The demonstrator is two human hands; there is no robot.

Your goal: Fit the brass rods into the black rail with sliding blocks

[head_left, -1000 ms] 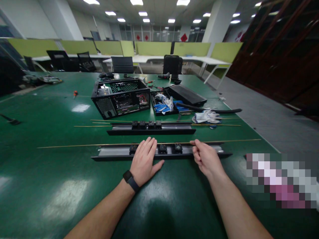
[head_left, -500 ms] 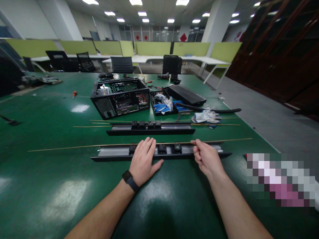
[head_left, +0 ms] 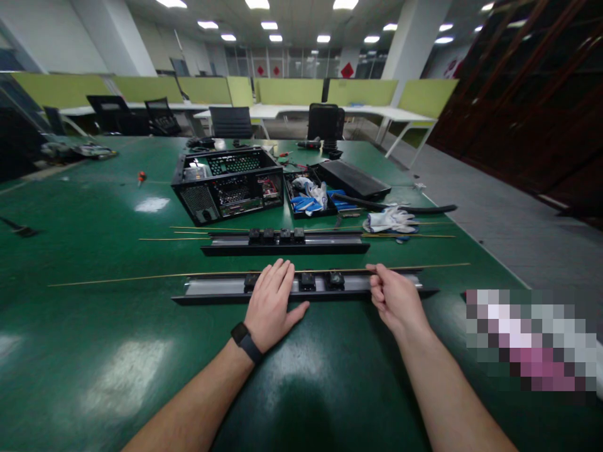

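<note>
In front of me lies a long black rail fixture (head_left: 211,300) with a pale inner strip and several black blocks; one block (head_left: 308,280) sits between my hands. A thin brass-coloured rod (head_left: 117,279) runs lengthwise over the rail's far edge and sticks out past both ends. My left hand (head_left: 272,301), with a dark watch on the wrist, rests flat across the rail, fingers stretched out, and covers part of one block. Toward the rail's right end, my right hand (head_left: 394,296) is closed in a pinch on the rod, its fingertips partly hidden.
Behind it lies a second black rail (head_left: 282,250) with blocks, and more thin rods (head_left: 409,236) around it. Farther back are an open black computer case (head_left: 226,188), a tray of gloves (head_left: 308,196), white gloves (head_left: 389,220), a black tube (head_left: 424,209) and an orange-handled tool (head_left: 141,177).
The rod has slid slightly to the left. My right hand has shifted a little to the right along it. My left hand has stayed in place.
</note>
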